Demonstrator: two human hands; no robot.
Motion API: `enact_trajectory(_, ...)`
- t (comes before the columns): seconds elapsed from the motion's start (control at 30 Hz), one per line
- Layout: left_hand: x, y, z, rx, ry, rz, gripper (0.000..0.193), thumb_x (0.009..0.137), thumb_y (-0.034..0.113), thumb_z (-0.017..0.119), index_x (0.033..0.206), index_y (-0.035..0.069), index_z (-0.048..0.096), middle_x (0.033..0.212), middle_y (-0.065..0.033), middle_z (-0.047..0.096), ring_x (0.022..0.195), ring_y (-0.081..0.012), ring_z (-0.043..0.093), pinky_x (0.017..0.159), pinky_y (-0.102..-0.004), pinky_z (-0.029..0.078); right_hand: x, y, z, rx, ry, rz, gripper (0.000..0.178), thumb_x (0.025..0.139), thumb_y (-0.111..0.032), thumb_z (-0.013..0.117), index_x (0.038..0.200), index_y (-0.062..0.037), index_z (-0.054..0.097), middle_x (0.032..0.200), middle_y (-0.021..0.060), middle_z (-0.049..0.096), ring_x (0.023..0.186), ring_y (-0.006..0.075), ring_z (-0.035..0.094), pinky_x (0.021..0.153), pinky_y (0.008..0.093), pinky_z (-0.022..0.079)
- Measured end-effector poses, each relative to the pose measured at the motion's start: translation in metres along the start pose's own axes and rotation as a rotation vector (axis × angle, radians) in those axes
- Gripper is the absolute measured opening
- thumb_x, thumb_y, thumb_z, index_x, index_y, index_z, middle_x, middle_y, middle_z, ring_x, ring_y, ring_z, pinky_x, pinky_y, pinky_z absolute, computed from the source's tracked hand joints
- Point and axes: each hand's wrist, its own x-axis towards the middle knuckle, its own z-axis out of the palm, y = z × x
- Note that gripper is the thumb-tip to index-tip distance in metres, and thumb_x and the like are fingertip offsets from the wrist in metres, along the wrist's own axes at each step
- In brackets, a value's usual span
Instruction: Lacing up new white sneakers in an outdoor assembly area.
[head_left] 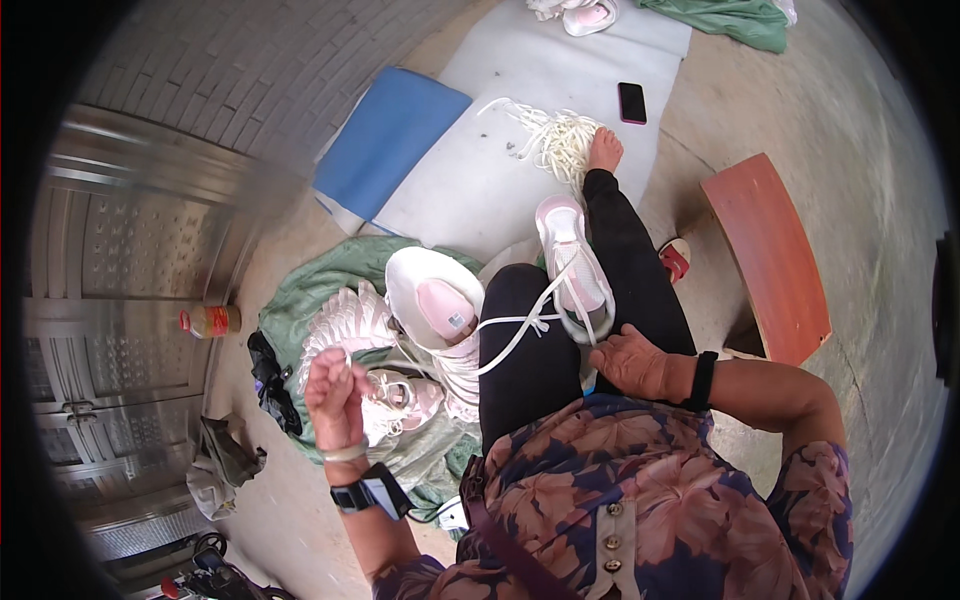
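Observation:
A white and pink sneaker (578,275) rests between my thighs, with a white shoelace (522,322) threaded in it and trailing left across my leg. My left hand (337,395) is raised out to the left, its fingers pinched on a thin white piece of lace. At the near end of the sneaker, my right hand (628,364) has its fingers closed on the other stretch of lace; part of its grip is hidden. Below and beside my left hand lie a row of stacked pink-white shoes (345,322) and a laced shoe (402,402).
A white bowl-like holder (405,275) contains a pink insole piece. Loose white laces (560,140) lie on the pale mat (430,195) by my foot, near a phone (631,103). Around are a blue pad (392,140), a reddish wooden stool (775,255) and a jar (212,321).

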Motion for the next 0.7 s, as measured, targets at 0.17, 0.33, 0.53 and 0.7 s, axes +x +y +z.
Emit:
enact_trajectory(0.17,0.012,0.011,0.052,-0.021,-0.150,0.069,0.021,0.081,0.000,0.055,0.102,-0.001,0.050,0.077,-0.0108,0.061,0.057,-0.0148,0.054,0.056,-0.0252,0.048,-0.014,-0.005,-0.060,0.748,-0.127,0.169,0.020,0.077,-0.004,0.052,0.097,-0.0061,0.050,0.072,0.0096,0.059,0.063,0.0177,0.059,0.065,0.0318,0.044)
enact_trajectory(0.33,0.018,0.031,0.089,-0.050,-0.213,0.144,0.020,0.081,0.001,0.055,0.100,-0.001,0.050,0.076,-0.0098,0.061,0.056,-0.0136,0.052,0.056,-0.0240,0.046,-0.072,0.005,-0.182,1.475,0.356,0.139,0.015,0.084,-0.003,0.053,0.098,-0.0002,0.057,0.071,0.0116,0.063,0.050,0.0120,0.057,0.046,0.0216,0.046)
enact_trajectory(0.53,0.036,0.053,0.123,-0.033,-0.310,0.222,0.021,0.082,0.001,0.054,0.102,-0.001,0.047,0.077,-0.0097,0.060,0.055,-0.0135,0.053,0.054,-0.0250,0.044,-0.131,0.041,-0.255,1.519,1.553,0.009,0.042,0.080,-0.012,0.056,0.117,0.0028,0.042,0.086,0.0108,0.059,0.069,0.0099,0.057,0.066,0.0244,0.045)
enact_trajectory(0.7,0.047,0.047,0.140,-0.020,-0.311,0.200,0.023,0.082,-0.001,0.051,0.104,-0.002,0.046,0.076,-0.0103,0.060,0.055,-0.0137,0.053,0.055,-0.0244,0.046,-0.185,0.110,-0.282,1.539,1.352,-0.533,0.041,0.084,0.002,0.045,0.123,0.0074,0.034,0.100,0.0144,0.053,0.088,0.0182,0.056,0.092,0.0345,0.041)
